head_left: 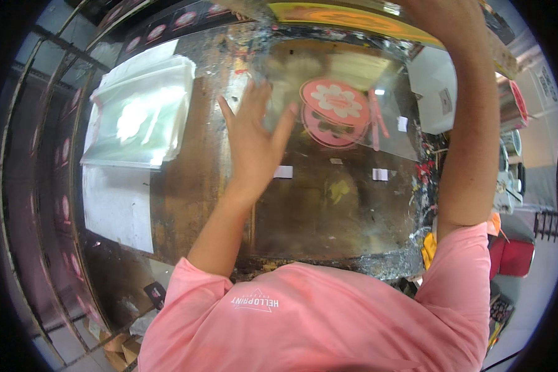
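Observation:
My left hand (254,133) is open, fingers spread, over the worktable (316,211) at the left side of a clear plastic sheet (387,133). On that sheet is a pink-red round print (335,99) with a pale flower, with narrow pink strips beside it. A similar pink round shape shows just below, perhaps a reflection. My right arm reaches far up the right side. The right hand (437,12) is cut off by the top edge, close to a yellow screen (347,22) with an orange shape, and its fingers are hidden.
A stack of clear sheets (146,115) with white flower prints lies on white paper (118,204) at left. Small white tabs (380,175) sit on the tabletop. Metal rack bars (46,204) stand at far left. Tubs (511,102) and a red object (516,257) are at right.

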`<state>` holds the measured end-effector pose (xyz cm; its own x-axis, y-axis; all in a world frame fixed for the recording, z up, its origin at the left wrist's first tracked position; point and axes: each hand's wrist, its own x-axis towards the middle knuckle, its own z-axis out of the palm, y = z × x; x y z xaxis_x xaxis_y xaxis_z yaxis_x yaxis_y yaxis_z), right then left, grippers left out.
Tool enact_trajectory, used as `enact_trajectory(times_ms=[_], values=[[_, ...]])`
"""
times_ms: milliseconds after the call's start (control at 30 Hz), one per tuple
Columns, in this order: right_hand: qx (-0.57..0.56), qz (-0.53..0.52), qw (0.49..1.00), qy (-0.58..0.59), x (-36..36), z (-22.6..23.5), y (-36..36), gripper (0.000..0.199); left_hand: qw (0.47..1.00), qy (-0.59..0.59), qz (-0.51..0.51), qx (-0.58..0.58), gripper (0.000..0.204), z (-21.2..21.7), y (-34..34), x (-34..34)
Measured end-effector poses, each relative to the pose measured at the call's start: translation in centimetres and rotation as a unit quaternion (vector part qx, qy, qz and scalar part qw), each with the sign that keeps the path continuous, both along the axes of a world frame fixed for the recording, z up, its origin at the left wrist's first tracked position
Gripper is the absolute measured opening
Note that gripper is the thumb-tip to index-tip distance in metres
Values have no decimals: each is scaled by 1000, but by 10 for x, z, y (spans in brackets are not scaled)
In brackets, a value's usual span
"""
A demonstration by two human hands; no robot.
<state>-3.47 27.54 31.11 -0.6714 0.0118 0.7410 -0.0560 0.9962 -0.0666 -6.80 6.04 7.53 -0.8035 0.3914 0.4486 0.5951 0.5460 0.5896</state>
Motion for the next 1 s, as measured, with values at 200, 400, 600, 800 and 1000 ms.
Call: enact_trajectory(times_ms=[200, 400, 600, 800, 1000], values=[[-34, 19, 999, 19, 11, -7, -3, 52, 989, 88, 109, -41, 47, 36, -117, -92], [-34, -8, 999, 14, 15, -7, -6, 51, 966, -35, 222, -130, 55, 32, -246, -185], [21, -29, 999, -34, 12, -31, 24, 54, 927, 209, 226, -216, 71, -9, -275, -126], [11, -63, 995, -81, 15, -32, 27, 54, 939, 49, 165, -297, 51, 0, -246, -74], [55, -72, 993, -72, 3, -19, 32, 52, 932, 19, 34, -361, 50, 77, -211, -83]])
